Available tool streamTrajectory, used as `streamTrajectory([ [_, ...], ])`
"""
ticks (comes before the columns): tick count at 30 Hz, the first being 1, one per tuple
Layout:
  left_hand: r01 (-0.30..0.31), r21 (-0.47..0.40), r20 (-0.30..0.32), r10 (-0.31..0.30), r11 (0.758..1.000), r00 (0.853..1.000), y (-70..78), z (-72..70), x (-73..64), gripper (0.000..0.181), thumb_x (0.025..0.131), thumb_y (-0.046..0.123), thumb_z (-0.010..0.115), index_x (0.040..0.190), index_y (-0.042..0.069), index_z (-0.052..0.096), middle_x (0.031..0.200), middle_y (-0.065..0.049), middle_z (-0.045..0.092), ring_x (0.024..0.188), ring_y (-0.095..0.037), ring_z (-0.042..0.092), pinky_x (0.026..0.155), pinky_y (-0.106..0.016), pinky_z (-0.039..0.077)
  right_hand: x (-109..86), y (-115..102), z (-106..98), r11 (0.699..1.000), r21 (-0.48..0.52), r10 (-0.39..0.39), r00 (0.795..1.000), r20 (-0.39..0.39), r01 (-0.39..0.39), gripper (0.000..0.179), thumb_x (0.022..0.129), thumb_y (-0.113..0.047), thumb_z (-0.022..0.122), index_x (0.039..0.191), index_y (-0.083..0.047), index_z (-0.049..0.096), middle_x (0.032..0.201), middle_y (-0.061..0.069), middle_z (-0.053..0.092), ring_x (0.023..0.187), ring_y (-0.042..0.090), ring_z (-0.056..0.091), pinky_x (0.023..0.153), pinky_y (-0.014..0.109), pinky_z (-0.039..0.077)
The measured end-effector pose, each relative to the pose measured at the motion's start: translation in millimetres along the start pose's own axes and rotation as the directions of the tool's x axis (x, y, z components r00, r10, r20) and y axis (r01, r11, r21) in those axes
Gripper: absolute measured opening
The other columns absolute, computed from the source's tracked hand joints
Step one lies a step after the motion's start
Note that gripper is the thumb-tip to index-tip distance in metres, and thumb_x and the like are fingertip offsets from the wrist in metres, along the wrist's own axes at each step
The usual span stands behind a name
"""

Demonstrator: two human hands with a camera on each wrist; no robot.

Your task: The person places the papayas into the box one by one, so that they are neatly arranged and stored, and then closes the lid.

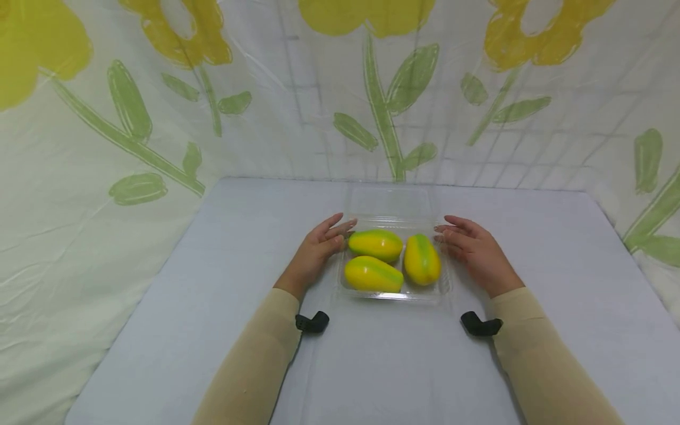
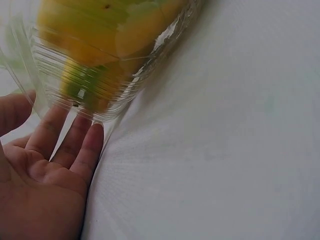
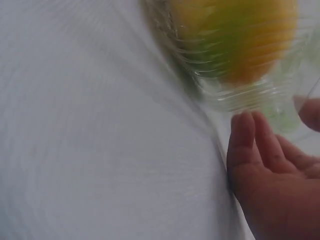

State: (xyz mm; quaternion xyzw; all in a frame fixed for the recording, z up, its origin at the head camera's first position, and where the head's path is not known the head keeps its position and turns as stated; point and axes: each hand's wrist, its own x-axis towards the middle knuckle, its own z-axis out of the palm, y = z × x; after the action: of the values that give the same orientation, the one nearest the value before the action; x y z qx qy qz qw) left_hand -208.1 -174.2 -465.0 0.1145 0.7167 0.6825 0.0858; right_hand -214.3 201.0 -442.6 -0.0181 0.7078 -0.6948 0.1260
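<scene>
A clear plastic clamshell box point(image 1: 394, 294) stands on the table with its lid point(image 1: 391, 200) folded back, away from the person. Inside lie three yellow-green papayas: one at the upper left point(image 1: 375, 245), one at the lower left point(image 1: 373, 274) and one upright at the right point(image 1: 422, 260). At the box's left wall is the left hand point(image 1: 321, 251), its fairly straight fingertips right at the ribbed side in the left wrist view. The right hand point(image 1: 474, 251) mirrors it at the right wall, fingers point(image 3: 243, 137) extended up to the ribbed plastic and thumb apart.
A white cloth covers the table point(image 1: 212, 271). Behind it hangs a pale curtain point(image 1: 265, 118) printed with yellow flowers and green leaves. Black wrist mounts point(image 1: 313, 322) stick out from both beige sleeves point(image 1: 249, 360).
</scene>
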Motion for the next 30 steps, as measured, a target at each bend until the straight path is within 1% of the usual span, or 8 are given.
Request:
streamTrajectory([
  [2,-0.004,0.015,0.004,0.004,1.000,1.000,1.0,-0.1,-0.7,0.064,0.113,0.033,0.062,0.170,0.017,0.039,0.153,0.014,0.062,0.149,-0.008,0.046,0.129,-0.048,0.023,0.7,5,-2,0.998,0.057,-0.011,0.999,0.044,0.009,0.065,0.114,-0.028,0.062,0.168,-0.003,0.036,0.152,0.019,0.057,0.131,0.023,0.061,0.102,0.021,0.052],
  [5,0.000,0.051,0.003,0.000,0.999,1.000,3.2,-1.0,-1.8,0.060,0.113,0.038,0.061,0.168,0.019,0.045,0.153,0.017,0.061,0.152,-0.005,0.039,0.130,-0.052,0.017,1.9,9,-5,0.990,0.139,-0.041,0.994,0.100,0.027,0.063,0.115,-0.023,0.061,0.168,-0.002,0.035,0.148,0.016,0.061,0.132,0.024,0.061,0.105,0.024,0.051],
  [10,0.022,0.061,0.012,-0.023,0.998,1.000,5.9,-1.7,-1.6,0.060,0.112,0.040,0.060,0.168,0.023,0.046,0.153,0.018,0.061,0.154,-0.003,0.035,0.130,-0.057,0.010,3.3,10,-7,0.985,0.164,-0.080,0.987,0.136,0.057,0.060,0.115,-0.019,0.058,0.168,-0.003,0.035,0.147,0.015,0.061,0.133,0.025,0.061,0.106,0.026,0.051],
  [17,0.003,0.023,0.038,-0.003,1.000,0.999,3.6,-2.0,0.6,0.061,0.113,0.035,0.059,0.170,0.020,0.042,0.155,0.013,0.060,0.151,-0.008,0.042,0.130,-0.055,0.014,4.3,13,-9,0.981,0.172,-0.113,0.982,0.152,0.087,0.058,0.115,-0.014,0.056,0.169,-0.007,0.035,0.148,0.019,0.058,0.135,0.027,0.059,0.104,0.026,0.051],
  [21,-0.009,0.000,0.044,0.009,1.000,0.999,1.2,-1.6,2.6,0.059,0.113,0.030,0.058,0.169,0.018,0.042,0.155,0.011,0.061,0.150,-0.010,0.045,0.129,-0.052,0.020,5.0,16,-12,0.979,0.180,-0.126,0.980,0.156,0.097,0.057,0.115,-0.012,0.056,0.169,-0.008,0.036,0.147,0.018,0.057,0.134,0.029,0.059,0.103,0.027,0.052],
  [26,0.001,0.004,0.041,-0.002,1.000,0.999,0.6,-0.1,2.3,0.059,0.113,0.029,0.059,0.169,0.020,0.043,0.154,0.011,0.062,0.149,-0.009,0.047,0.128,-0.052,0.023,4.8,20,-15,0.976,0.191,-0.135,0.978,0.157,0.104,0.055,0.115,-0.011,0.057,0.167,-0.012,0.040,0.144,0.015,0.058,0.131,0.028,0.061,0.102,0.026,0.051],
  [28,0.007,0.004,0.042,-0.008,1.000,0.999,0.4,0.8,2.0,0.057,0.113,0.030,0.060,0.167,0.025,0.046,0.154,0.012,0.062,0.149,-0.009,0.047,0.128,-0.051,0.024,4.7,22,-16,0.973,0.202,-0.142,0.978,0.154,0.109,0.053,0.115,-0.011,0.057,0.165,-0.013,0.042,0.144,0.014,0.059,0.129,0.028,0.062,0.102,0.027,0.051],
  [30,0.006,0.001,0.044,-0.006,1.000,0.999,-0.4,1.5,2.1,0.057,0.113,0.030,0.060,0.167,0.026,0.046,0.153,0.011,0.062,0.148,-0.011,0.048,0.127,-0.051,0.026,4.5,23,-16,0.971,0.213,-0.140,0.979,0.146,0.107,0.052,0.114,-0.010,0.057,0.164,-0.013,0.043,0.143,0.014,0.059,0.128,0.028,0.063,0.102,0.027,0.052],
])
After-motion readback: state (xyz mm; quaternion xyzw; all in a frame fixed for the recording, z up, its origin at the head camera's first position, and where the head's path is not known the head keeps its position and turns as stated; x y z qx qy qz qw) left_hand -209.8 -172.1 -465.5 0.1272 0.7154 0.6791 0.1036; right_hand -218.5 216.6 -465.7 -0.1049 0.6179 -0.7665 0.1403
